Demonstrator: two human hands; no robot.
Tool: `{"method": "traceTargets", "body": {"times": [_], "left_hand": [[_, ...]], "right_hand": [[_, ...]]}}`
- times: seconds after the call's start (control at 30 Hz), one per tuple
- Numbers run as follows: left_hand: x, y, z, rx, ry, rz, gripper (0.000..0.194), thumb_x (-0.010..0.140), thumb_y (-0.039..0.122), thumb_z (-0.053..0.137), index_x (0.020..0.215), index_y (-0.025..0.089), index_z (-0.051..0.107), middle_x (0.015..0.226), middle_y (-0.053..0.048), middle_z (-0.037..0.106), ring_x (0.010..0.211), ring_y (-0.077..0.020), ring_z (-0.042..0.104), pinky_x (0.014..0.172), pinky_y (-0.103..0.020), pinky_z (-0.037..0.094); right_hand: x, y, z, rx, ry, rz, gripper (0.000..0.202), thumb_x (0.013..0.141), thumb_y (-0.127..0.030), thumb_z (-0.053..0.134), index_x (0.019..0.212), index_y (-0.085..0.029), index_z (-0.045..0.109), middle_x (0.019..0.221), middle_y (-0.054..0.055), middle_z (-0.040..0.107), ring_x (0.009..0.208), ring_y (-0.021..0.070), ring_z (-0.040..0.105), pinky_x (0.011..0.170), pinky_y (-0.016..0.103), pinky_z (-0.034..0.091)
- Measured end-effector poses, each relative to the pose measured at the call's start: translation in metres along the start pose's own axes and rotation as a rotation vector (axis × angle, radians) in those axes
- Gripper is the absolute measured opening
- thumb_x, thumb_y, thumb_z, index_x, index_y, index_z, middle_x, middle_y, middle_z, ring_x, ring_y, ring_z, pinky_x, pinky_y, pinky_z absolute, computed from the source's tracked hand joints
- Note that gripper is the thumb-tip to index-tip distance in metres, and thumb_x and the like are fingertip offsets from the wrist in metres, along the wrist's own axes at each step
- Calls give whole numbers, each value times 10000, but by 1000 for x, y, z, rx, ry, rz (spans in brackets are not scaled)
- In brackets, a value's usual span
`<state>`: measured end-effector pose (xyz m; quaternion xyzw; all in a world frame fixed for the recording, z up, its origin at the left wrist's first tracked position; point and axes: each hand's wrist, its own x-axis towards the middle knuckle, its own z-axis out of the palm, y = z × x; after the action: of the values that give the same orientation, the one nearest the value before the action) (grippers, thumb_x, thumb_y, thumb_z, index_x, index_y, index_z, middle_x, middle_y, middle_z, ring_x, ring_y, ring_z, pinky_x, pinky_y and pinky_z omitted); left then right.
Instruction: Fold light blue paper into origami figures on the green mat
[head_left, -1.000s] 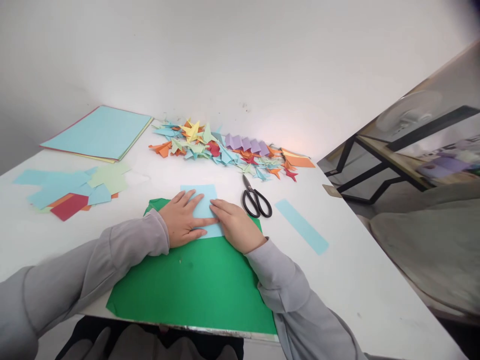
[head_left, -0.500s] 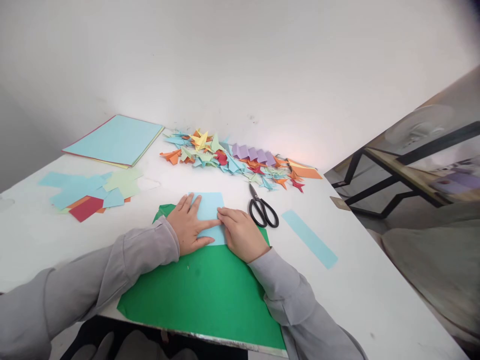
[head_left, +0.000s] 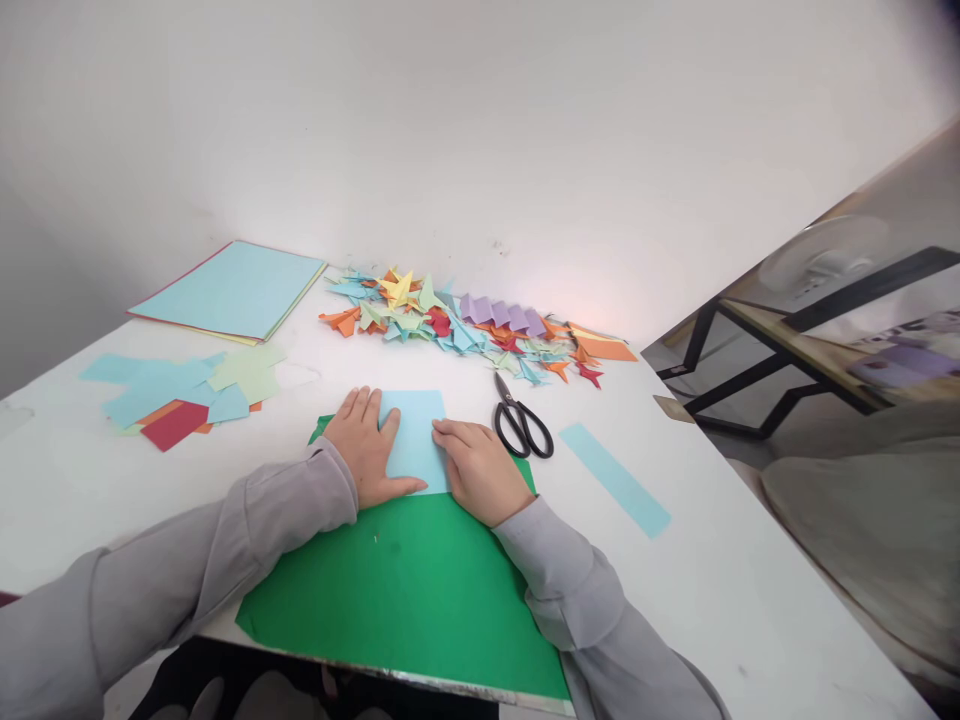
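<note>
A light blue sheet of paper [head_left: 416, 440] lies on the green mat [head_left: 405, 590], its far part reaching past the mat. Flat on the sheet's left side rests my left hand [head_left: 366, 450], fingers out and thumb spread toward the near edge. My right hand [head_left: 484, 465] is closed at the sheet's right edge, with thumb and fingers pinched together on it. Just beyond that hand lie black-handled scissors [head_left: 521, 420], blades pointing away. To their right is a light blue paper strip [head_left: 615, 480].
Many folded paper shapes [head_left: 450, 320] in mixed colours line the wall side. Cut paper pieces [head_left: 176, 395] are heaped at the left, before a stack of large sheets [head_left: 232, 290]. A black-framed table [head_left: 795, 350] stands off to the right.
My left index finger has drawn back from the right edge of the light blue paper toward the other fingers. My right hand stays at that edge. The view has shifted slightly.
</note>
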<state>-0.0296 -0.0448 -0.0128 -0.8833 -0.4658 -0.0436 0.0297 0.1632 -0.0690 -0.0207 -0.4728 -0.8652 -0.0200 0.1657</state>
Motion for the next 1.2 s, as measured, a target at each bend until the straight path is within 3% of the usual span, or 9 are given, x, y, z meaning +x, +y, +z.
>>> {"method": "traceTargets", "body": {"times": [0.1, 0.17, 0.27, 0.43, 0.67, 0.83, 0.97, 1.1, 1.2], "left_hand": [[3, -4, -2, 7, -29, 4, 1049, 642, 809, 303, 1269, -23, 427, 1348, -290, 360, 1253, -425, 302, 1047, -490, 169], [4, -9, -2, 25, -43, 16, 890, 765, 696, 287, 1263, -28, 435, 1342, -277, 380, 1253, -385, 329, 1051, -465, 190], [5, -19, 0, 72, -52, 56, 670, 862, 530, 307, 1275, 20, 443, 1358, -222, 392, 1259, -340, 343, 1051, -439, 219], [5, -32, 3, 88, -30, 102, 551, 883, 475, 322, 1274, 114, 468, 1357, -150, 427, 1254, -296, 370, 1043, -437, 251], [3, -37, -1, 36, -69, 125, 733, 795, 652, 331, 1313, 141, 422, 1399, -165, 360, 1285, -312, 318, 1055, -487, 180], [0, -37, -7, 3, -142, 130, 983, 625, 806, 364, 1354, 147, 352, 1436, -182, 275, 1319, -327, 244, 1064, -498, 113], [-1, -35, -11, -20, -179, 121, 1077, 556, 840, 383, 1367, 134, 323, 1447, -189, 240, 1329, -337, 210, 1062, -506, 96], [-1, -36, -11, -35, -181, 127, 1097, 546, 849, 372, 1368, 125, 319, 1448, -192, 235, 1328, -344, 207, 1060, -512, 101], [0, -37, -9, -44, -169, 140, 1097, 544, 850, 370, 1361, 119, 332, 1443, -195, 247, 1323, -349, 218, 1059, -515, 103]], "right_hand": [[0, 0, 1, -1, 0, 7, 345, 761, -43, 436, 1055, -111, 603, 1155, 128, 605, 1069, 252, 537, 891, 419, 438], [0, 0, 1, 0, -1, 14, 343, 765, -42, 434, 1057, -111, 602, 1154, 128, 606, 1071, 248, 536, 889, 413, 439], [0, -1, 1, 0, -13, 23, 346, 766, -41, 437, 1061, -121, 600, 1156, 124, 605, 1074, 241, 535, 884, 406, 439], [0, -1, 2, -5, -22, 39, 358, 757, -35, 441, 1067, -123, 596, 1165, 123, 599, 1077, 240, 531, 887, 405, 435], [0, -1, 2, -4, -39, 43, 382, 740, -21, 437, 1081, -104, 587, 1181, 130, 588, 1092, 239, 520, 898, 404, 430], [0, -2, 2, -5, -55, 54, 375, 753, -29, 438, 1088, -116, 583, 1190, 125, 583, 1104, 230, 512, 903, 399, 419], [1, -2, -1, -7, -86, 75, 363, 767, -32, 436, 1089, -121, 579, 1197, 115, 579, 1117, 216, 500, 915, 381, 398], [10, -18, -14, -95, -130, 97, 241, 836, -123, 432, 997, -128, 610, 1120, 116, 605, 1066, 238, 513, 956, 439, 318], [25, -39, -20, -117, -124, 55, 257, 873, -232, 434, 1069, -139, 573, 1119, 123, 576, 1033, 232, 507, 869, 382, 360]]}}
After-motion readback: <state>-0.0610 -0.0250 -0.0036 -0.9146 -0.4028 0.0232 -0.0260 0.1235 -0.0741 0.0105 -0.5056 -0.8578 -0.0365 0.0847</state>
